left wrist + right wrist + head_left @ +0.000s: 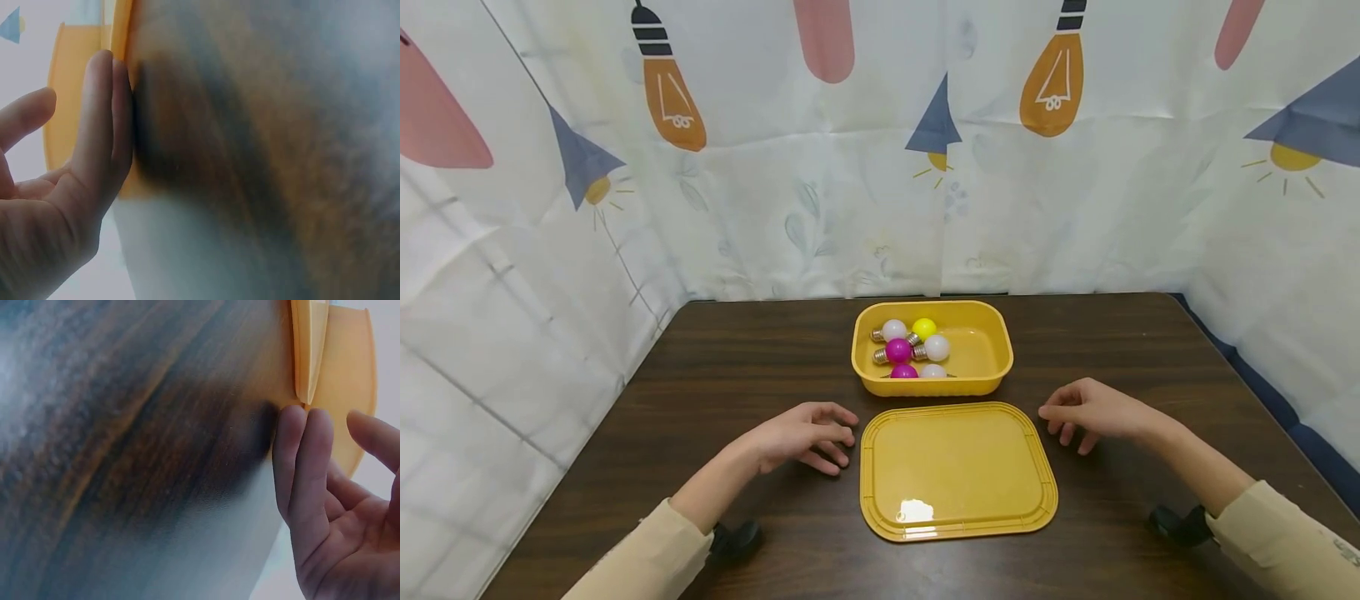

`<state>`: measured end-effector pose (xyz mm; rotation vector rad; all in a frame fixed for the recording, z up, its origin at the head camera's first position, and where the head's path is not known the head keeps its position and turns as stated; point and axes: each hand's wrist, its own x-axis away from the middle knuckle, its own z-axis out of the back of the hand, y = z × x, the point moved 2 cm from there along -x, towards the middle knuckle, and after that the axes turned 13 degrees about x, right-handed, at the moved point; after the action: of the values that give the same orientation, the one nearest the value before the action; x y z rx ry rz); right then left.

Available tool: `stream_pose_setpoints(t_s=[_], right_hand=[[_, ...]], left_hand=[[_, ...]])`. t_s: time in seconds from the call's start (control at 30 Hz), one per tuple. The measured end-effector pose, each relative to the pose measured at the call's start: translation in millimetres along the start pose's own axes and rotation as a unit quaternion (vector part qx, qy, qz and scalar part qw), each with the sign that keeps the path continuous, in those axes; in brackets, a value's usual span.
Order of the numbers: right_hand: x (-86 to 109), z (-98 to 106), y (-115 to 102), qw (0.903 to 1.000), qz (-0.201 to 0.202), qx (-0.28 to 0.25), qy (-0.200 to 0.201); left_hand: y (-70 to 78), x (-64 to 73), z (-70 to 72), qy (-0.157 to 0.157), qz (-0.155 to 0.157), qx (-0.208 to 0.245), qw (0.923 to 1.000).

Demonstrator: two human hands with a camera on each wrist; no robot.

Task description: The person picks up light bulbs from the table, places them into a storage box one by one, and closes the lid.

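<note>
My left hand hovers or rests just left of a flat yellow tray, its fingers loosely bent and holding nothing. To the tray's right is my right hand, also relaxed, with nothing in its grasp. Behind the tray stands a deeper yellow bin with several bulbs lying in its left half: a yellow bulb, a magenta bulb and a white bulb among them. The bin's front wall partly hides the nearest bulbs. In both wrist views the fingers are apart from the thumb.
Everything stands on a dark wood-grain table. A white printed curtain hangs along its back and sides. Each wrist wears a black device under a beige sleeve.
</note>
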<state>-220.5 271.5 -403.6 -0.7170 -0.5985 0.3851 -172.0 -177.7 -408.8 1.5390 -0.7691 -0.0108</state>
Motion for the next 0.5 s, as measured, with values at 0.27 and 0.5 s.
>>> stream_pose_setpoints(t_s=[0.27,0.5], right_hand=[[1.7,-4.1,-2.2,0.9998,0.001,0.017,-0.011],[0.8,-6.3,-9.5,0.9996,0.012,-0.001,-0.027]], left_hand=[[-2.2,-0.5,-8.8,0.007,0.001,0.015,0.9999],[-3.5,-1.7,-12.1,0.011,-0.008,0.019,0.9997]])
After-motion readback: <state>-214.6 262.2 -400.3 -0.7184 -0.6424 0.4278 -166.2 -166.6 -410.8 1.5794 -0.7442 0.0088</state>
